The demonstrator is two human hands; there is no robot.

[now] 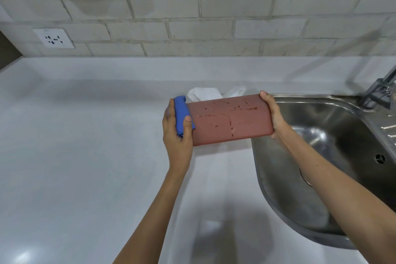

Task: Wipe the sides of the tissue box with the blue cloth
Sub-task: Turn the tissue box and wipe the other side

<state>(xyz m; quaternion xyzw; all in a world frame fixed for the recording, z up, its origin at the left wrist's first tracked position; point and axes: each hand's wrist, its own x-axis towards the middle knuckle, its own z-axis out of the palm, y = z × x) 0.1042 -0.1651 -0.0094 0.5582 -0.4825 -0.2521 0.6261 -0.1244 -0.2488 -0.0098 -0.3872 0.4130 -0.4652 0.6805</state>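
A reddish-brown tissue box is held up above the counter, its flat face turned toward me and streaked with dark stains. White tissue sticks out behind its top edge. My left hand presses a folded blue cloth against the box's left end. At the box's right end, my right hand grips it with the thumb on the top corner. The far sides of the box are hidden.
A white countertop spreads to the left and below. To the right lies a steel sink with a faucet at its far right. A brick wall with a socket stands behind.
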